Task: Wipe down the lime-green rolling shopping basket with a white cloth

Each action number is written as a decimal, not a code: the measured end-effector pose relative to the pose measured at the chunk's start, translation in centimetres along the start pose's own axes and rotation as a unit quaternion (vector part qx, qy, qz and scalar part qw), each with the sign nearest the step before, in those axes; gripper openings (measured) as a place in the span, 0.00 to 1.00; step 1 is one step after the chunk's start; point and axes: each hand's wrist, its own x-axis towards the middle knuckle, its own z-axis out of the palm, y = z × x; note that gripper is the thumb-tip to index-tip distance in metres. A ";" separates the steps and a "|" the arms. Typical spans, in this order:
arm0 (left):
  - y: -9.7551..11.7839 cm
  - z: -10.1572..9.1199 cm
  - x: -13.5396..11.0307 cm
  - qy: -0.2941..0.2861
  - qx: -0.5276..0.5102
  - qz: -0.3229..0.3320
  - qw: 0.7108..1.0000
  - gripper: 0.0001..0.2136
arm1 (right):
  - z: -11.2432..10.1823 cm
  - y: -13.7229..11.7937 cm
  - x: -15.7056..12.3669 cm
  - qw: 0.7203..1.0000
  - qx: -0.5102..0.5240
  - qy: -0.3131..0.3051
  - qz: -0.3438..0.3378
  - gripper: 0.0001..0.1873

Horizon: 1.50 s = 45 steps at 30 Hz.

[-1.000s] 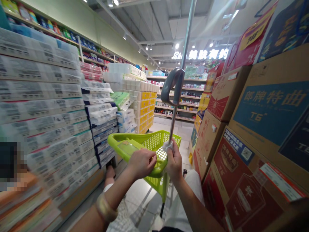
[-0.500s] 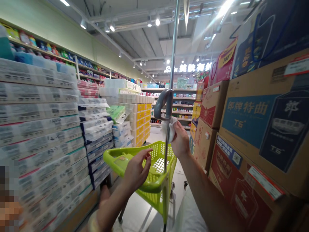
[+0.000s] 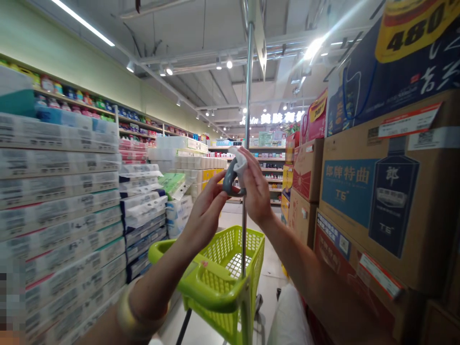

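A grey loop handle [image 3: 229,183] is fixed to an upright metal pole [image 3: 248,100] that rises from the cart. My left hand [image 3: 205,213] pinches the handle's left side between thumb and fingers. From the right, my right hand [image 3: 257,191] presses a crumpled white cloth or tissue [image 3: 238,162] against the top of the handle, fingers pointing up; part of the cloth is hidden under them. Below both hands stands a lime-green shopping cart [image 3: 215,294] with a lattice basket.
Stacked packs of tissue paper [image 3: 61,201] line the left side, close to my left arm. Cardboard cartons [image 3: 345,139] with price tags are piled high on the right. Shelves [image 3: 273,158] of goods cross the aisle's far end.
My left hand has risen from above the cart and taken hold of the grey handle. My right hand has moved the white cloth up from the pole onto the handle.
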 end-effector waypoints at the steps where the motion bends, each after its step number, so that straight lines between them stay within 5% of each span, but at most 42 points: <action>1: 0.0 0.0 0.0 0.010 -0.009 -0.004 1.000 0.21 | 0.0 -0.6 -0.5 0.998 -0.038 -0.038 -0.041 0.20; 4: -0.3 -0.2 -0.1 0.040 -0.023 -0.010 0.999 0.21 | -0.2 -1.6 -1.8 0.979 -0.111 -0.109 -0.131 0.21; 8: 0.0 -0.5 0.0 0.048 -0.026 -0.024 0.998 0.21 | -0.7 -1.1 -0.5 0.969 -0.130 -0.134 -0.159 0.21; 15: 0.7 -0.6 0.4 0.023 -0.016 -0.030 0.999 0.20 | -1.2 0.7 3.8 0.990 -0.075 -0.059 -0.108 0.19; 23: -0.5 -0.4 0.5 0.081 -0.068 -0.063 0.992 0.20 | -0.4 -1.5 -1.7 0.967 -0.158 -0.141 -0.145 0.21; 26: -0.4 -0.2 0.0 0.077 -0.090 -0.067 0.991 0.19 | -0.4 -0.3 -3.9 0.969 -0.160 -0.104 -0.157 0.22; 33: -3.3 0.6 -1.7 0.046 -0.036 -0.023 0.998 0.20 | 1.2 3.8 -8.6 0.990 -0.059 0.107 0.071 0.24; 38: -5.9 1.7 -3.3 0.000 -0.045 -0.098 0.994 0.24 | 1.2 4.6 -11.9 0.970 0.093 0.085 0.210 0.23; 45: -8.8 2.1 -7.5 -0.007 0.013 -0.205 0.979 0.24 | 0.0 3.7 -19.3 0.952 0.081 0.020 0.295 0.19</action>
